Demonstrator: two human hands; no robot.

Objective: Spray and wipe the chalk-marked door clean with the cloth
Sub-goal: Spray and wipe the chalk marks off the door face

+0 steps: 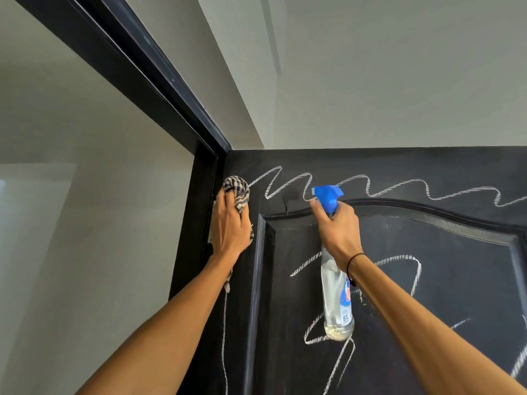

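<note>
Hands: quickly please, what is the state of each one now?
Left hand: closed, gripping the checked cloth against the door.
Right hand: closed around the spray bottle, finger at the trigger.

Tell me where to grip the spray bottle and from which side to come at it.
Grip the spray bottle at its narrow neck under the blue head, from the side facing away from the door, as the right hand does now; the nozzle points at the door and the clear body hangs below.

Checked cloth (237, 191) against chalk-scribbled door (456, 280)
</note>
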